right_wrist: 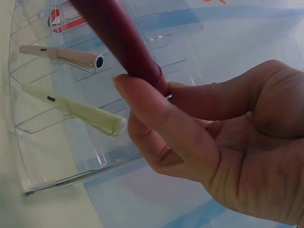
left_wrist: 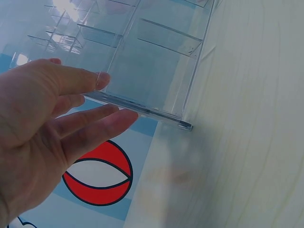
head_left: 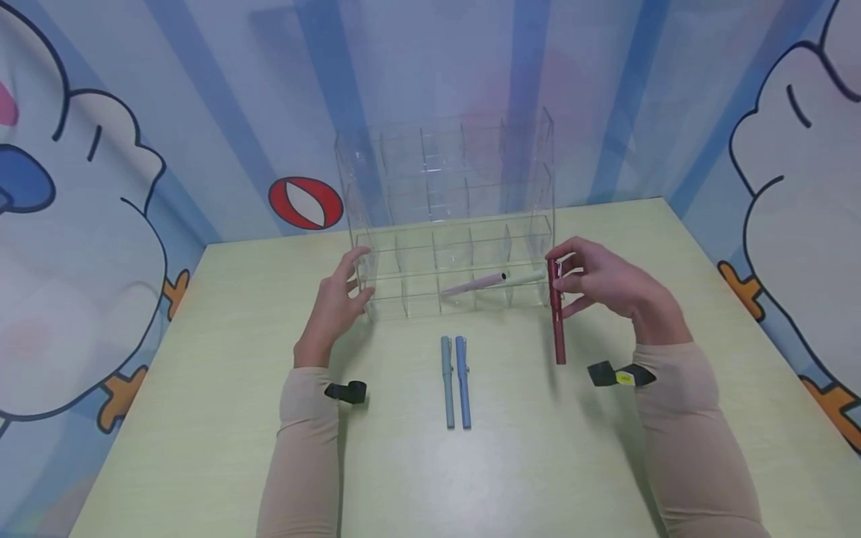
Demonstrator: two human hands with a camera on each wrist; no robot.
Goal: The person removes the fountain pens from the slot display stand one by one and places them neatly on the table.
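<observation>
A clear compartmented organizer stands at the back of the table. My left hand holds its left side wall, thumb and fingers at the edge in the left wrist view. In my right hand, a dark red pen is pinched between thumb and fingers, pointing downward just outside the organizer's right front corner. A pale pink pen and a pale green pen lean in front compartments, clips showing in the right wrist view. Side by side before the organizer lie a grey-green pen and a blue pen.
The pale wood-grain table runs back to a printed curtain with blue stripes and cartoon figures, right behind the organizer. Black straps are worn at both wrists. The organizer's upper tiers rise toward the curtain.
</observation>
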